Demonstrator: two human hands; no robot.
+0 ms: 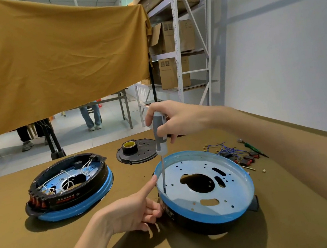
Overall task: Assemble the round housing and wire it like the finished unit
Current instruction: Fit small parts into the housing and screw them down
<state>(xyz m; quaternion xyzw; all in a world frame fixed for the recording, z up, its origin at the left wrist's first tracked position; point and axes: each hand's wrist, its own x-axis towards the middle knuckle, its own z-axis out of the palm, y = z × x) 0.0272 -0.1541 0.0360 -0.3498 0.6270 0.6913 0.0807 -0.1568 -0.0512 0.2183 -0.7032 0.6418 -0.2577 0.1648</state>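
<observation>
At bench front: right hand (175, 120) grips screwdriver (160, 145) upright, tip at plate hole; left hand (137, 210) steadies round housing (209, 211) against torque.

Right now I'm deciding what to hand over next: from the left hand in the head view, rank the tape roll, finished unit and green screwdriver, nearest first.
From the left hand:
1. Finished unit, to its left.
2. Tape roll, behind, on the black plate.
3. Green screwdriver, far right.

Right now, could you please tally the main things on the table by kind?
Round housings: 2, the wired unit and the open housing
Screwdrivers: 2, grey and green
Black cover plate: 1
Tape roll: 1
Wire bundle: 1
Total: 7
</observation>
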